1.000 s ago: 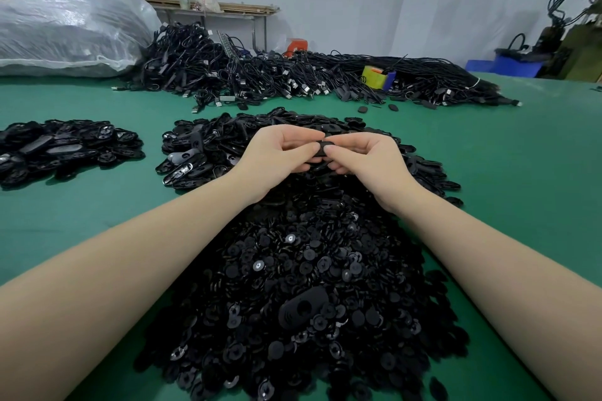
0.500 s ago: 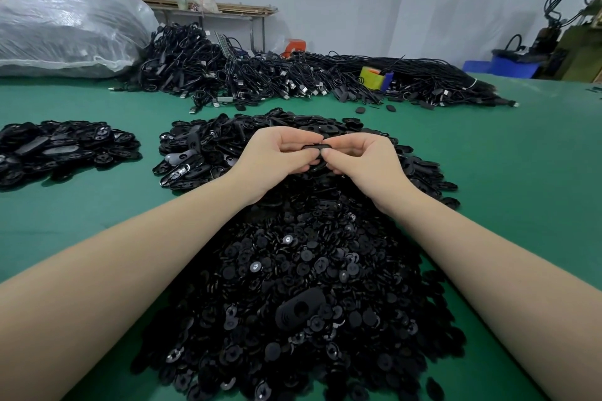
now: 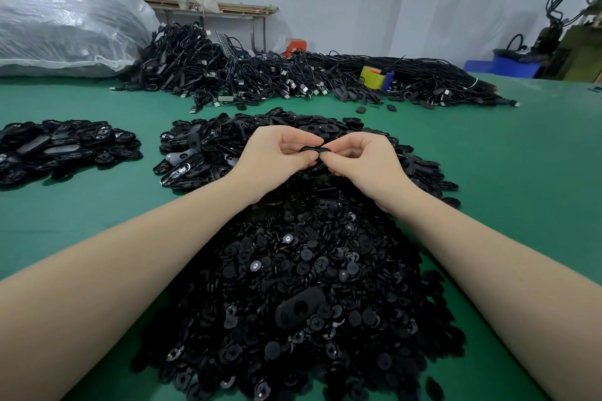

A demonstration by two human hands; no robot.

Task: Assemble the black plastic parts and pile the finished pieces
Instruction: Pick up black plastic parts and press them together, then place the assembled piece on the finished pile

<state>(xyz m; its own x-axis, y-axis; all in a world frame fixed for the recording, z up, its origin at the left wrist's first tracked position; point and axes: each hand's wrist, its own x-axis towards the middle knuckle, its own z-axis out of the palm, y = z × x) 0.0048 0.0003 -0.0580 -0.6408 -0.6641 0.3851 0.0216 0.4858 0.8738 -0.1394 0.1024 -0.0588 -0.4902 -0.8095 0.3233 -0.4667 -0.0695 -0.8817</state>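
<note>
Both hands meet over the middle of the table, pinching one small black oval plastic part (image 3: 315, 149) between thumbs and fingertips. My left hand (image 3: 277, 158) grips its left end and my right hand (image 3: 365, 159) its right end. Below my forearms lies a big heap of small round black discs (image 3: 303, 286), with one oval shell (image 3: 299, 306) resting on top. Behind the hands spreads a heap of black oval shells (image 3: 208, 153). A separate pile of black oval pieces (image 3: 62, 148) lies at the far left.
The green table (image 3: 508, 179) stretches to the right. A long mass of black cables (image 3: 293, 78) crosses the back, with a yellow tape roll (image 3: 371, 76) in it. A large clear plastic bag (image 3: 65, 29) sits back left. Blue bins (image 3: 508, 65) stand back right.
The hands have stayed together over the heap, shifting the pinched part only slightly between the fingertips. The piles have not moved.
</note>
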